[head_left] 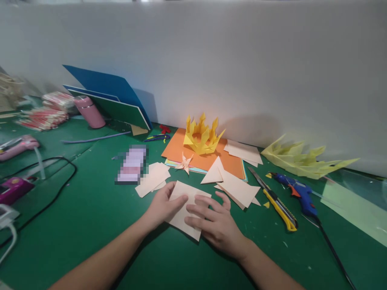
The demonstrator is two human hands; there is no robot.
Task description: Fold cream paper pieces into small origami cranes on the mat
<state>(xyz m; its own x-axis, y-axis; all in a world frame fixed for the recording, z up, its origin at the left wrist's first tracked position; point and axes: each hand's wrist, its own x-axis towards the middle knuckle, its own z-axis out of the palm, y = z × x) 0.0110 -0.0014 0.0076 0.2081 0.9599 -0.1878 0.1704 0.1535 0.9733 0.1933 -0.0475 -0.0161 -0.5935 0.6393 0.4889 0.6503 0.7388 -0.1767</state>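
A pale pink square of paper (184,213) is between my two hands, just above the green table. My left hand (165,205) grips its left edge, with the thumb on top and the fingers underneath. Over the right side of the sheet, my right hand (216,221) has its fingers spread, some resting on the paper and the thumb hidden. Beyond lie a folded paper triangle (213,171), a small folded paper star (185,162) and loose pale sheets (155,177). More folded sheets (237,187) lie to the right.
A yellow paper crown (202,139) stands on orange paper (173,147) at the back. To the right are a box cutter (276,203), a blue glue gun (298,191) with a trailing cord and a yellow-green folded paper piece (302,161). A phone (133,163) and pink bottle (89,112) are left.
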